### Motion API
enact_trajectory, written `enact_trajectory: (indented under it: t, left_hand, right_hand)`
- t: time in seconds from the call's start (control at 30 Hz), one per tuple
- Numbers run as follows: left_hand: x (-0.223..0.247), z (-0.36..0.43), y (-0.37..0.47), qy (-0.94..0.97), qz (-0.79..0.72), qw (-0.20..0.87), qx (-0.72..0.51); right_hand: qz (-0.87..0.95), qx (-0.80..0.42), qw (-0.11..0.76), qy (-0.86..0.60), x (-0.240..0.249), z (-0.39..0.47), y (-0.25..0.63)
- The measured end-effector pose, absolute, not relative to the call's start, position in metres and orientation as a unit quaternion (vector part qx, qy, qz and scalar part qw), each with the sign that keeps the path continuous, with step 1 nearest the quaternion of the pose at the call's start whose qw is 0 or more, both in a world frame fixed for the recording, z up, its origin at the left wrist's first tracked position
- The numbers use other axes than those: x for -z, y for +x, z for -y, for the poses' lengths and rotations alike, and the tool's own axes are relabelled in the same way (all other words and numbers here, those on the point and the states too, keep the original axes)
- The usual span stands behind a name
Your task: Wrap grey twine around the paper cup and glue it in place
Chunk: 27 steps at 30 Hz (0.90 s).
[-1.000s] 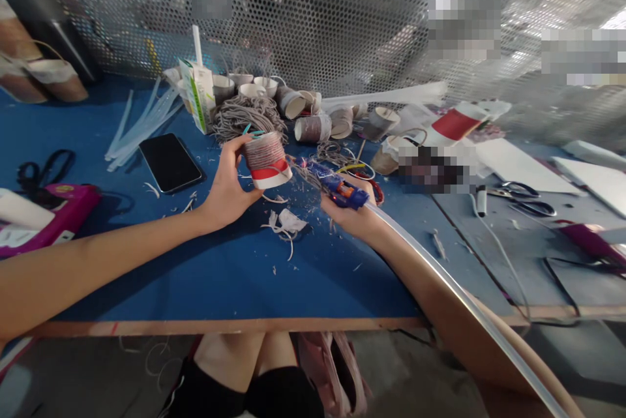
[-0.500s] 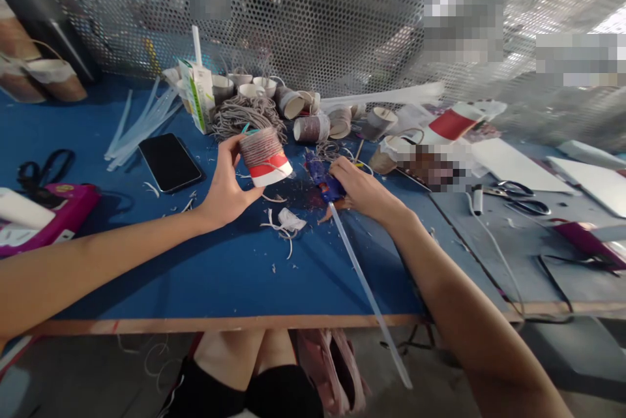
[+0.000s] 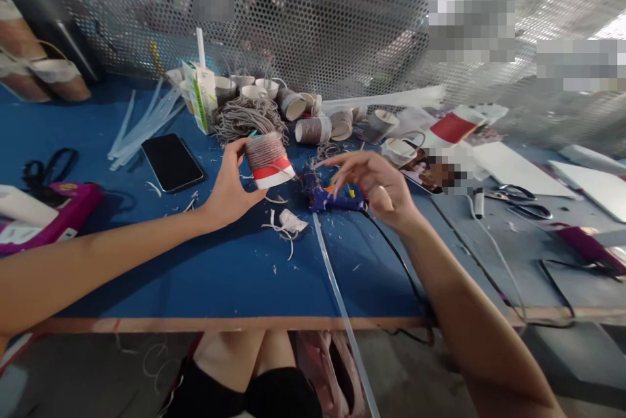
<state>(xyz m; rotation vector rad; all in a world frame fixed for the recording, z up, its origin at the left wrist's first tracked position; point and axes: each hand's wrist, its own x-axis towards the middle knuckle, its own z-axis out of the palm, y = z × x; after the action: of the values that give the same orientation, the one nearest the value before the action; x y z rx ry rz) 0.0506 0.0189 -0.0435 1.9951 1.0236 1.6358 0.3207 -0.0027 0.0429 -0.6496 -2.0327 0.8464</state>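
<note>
Between the thumb and fingers of my left hand [image 3: 231, 182] is a paper cup [image 3: 270, 162], tilted, with grey-brown cord wound round one part and a red and white band bare. My right hand [image 3: 374, 184] hovers over the blue glue gun [image 3: 337, 200], its fingers apart and holding nothing. The glue gun lies on the blue table, and a long clear glue stick [image 3: 333, 278] runs from it past the front edge. Just behind the cup sits a heap of grey cord [image 3: 252, 119].
Several cord-wrapped cups [image 3: 313, 130] and a drink carton [image 3: 200, 97] stand or lie along the back. A black phone [image 3: 173, 162] and clear sticks [image 3: 144, 128] lie left. Scissors [image 3: 518, 199] lie right. Paper scraps [image 3: 292, 221] lie in front of the cup.
My right hand has let go of the glue gun and lifted slightly to the right. The gun now lies turned on the table, its stick swung left. My left hand still holds the cup.
</note>
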Motion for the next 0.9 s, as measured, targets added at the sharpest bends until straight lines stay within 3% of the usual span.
enact_trajectory:
  t: [0.1,0.23,0.9]
  left_hand:
    - [0.043,-0.018,0.051,0.708,-0.370,0.167,-0.577]
    - [0.041,-0.017,0.051,0.718,-0.346,0.156,-0.583]
    - [0.039,-0.016,0.050,0.719,-0.296,0.232,-0.585]
  right_hand:
    - [0.805,-0.457,0.328,-0.186,-0.033,0.026,0.291]
    - [0.801,-0.499,0.269,-0.192,-0.023,0.039,0.274]
    - [0.568,-0.578,0.469,-0.351,-0.022,0.008,0.285]
